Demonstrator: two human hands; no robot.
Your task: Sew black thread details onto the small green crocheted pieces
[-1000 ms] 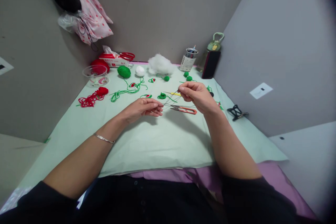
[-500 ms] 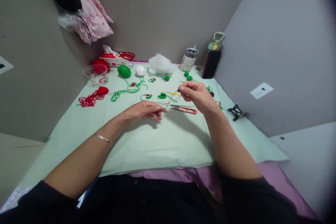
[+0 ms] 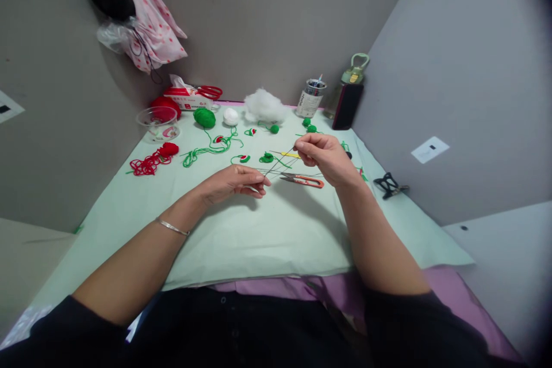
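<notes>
Between my two hands a dark thread runs taut on a slant. My left hand pinches its lower end between thumb and forefinger. The upper end is pinched in the fingertips of my right hand, which is held higher. Whether a needle is on the thread is too small to tell. Just beyond and below the thread lie orange-handled thread snips, with a yellow-handled crochet hook farther back. Close by are a small green yarn piece and a red-and-green crocheted piece.
At the left lie tangled red yarn and a clear plastic tub. Green yarn, a white yarn ball and fluffy stuffing line the back. A tin of pens, a phone and a black claw clip are rightward.
My left hand has drawn slightly to the left, and the thread between the hands looks straighter. My right hand has barely moved.
</notes>
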